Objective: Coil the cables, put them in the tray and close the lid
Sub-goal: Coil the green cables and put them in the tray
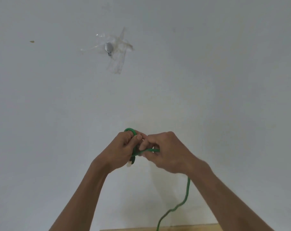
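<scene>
- Both hands are raised in front of a white wall (208, 80), close together, almost touching each other.
- The left hand (123, 147) has its fingers curled around a small coil of the green cable (187, 194); one loop of the cable comes out above the fingers, and a pale end piece shows just below the palm.
- The right hand (164, 152) pinches a straight part of the cable between thumb and fingers, just beside the left hand.
- From the right hand the cable passes behind the right wrist, then hangs down in a loose wavy line to the bottom edge of the view.
- At the bottom there is a narrow strip of a wooden surface (174, 228); the cable goes down in front of it.
- High on the wall, well apart from the hands, a small grey metal piece (109, 48) is fixed with strips of clear tape (119, 52).
- Further left on the wall there is a small yellowish mark (32, 41).
</scene>
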`<state>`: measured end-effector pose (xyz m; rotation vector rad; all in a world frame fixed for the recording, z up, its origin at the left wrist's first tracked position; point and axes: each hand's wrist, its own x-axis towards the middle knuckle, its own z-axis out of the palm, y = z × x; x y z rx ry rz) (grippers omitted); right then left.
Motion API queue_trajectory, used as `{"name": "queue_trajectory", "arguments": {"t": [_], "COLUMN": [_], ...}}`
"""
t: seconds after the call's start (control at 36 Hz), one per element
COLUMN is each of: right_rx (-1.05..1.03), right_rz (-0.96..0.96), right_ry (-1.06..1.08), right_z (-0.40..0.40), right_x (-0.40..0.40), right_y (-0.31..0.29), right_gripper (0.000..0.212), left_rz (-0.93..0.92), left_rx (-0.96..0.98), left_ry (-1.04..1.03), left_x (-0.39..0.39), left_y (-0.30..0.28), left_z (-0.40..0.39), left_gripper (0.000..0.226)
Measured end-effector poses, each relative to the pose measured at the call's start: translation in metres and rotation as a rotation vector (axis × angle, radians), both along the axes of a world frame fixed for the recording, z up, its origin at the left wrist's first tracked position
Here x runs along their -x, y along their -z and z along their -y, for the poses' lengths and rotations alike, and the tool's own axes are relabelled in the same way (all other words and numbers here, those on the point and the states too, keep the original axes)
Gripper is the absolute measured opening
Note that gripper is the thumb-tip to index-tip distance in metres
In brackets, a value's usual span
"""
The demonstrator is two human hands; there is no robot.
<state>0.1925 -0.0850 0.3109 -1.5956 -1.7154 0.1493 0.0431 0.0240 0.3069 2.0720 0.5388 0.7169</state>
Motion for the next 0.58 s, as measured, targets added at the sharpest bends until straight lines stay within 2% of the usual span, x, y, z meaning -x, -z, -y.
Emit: {"name": "queue_trajectory", "arguments": {"t": [0.06, 0.19, 0.25, 0.33, 0.47, 0.58], "right_rx": [-0.021, -0.075, -0.094, -0.095, -0.052, -0.007], "right_rz": [0.048, -0.029, -0.083, -0.232, -0.527, -0.830], "right_ry": [-0.044, -0.139, -0.171, -0.232, -0.332, -0.443], "right_z": [-0.002, -0.005, -0.006, -0.005, -0.011, -0.008], "right_x": [-0.003, -0.007, -0.007, -0.010, -0.020, -0.017], "right_y": [-0.013, -0.042, -0.048, -0.051, -0.035, -0.012], "right_gripper": [0.011, 0.025, 0.028, 0.030, 0.025, 0.036], "left_rz": [-0.018, 0.061, 0.101, 0.180, 0.258, 0.330], "left_rx": [0.056, 0.449, 0.591, 0.730, 0.830, 0.838], "left_ry": [0.035, 0.184, 0.241, 0.325, 0.528, 0.677], "left_x": [0.001, 0.001, 0.002, 0.003, 0.004, -0.004], "left_y": [0.002, 0.006, 0.004, 0.000, -0.004, -0.004], "left_z": [0.006, 0.028, 0.036, 0.044, 0.054, 0.061], "left_gripper": [0.040, 0.075, 0.078, 0.072, 0.046, 0.034]}}
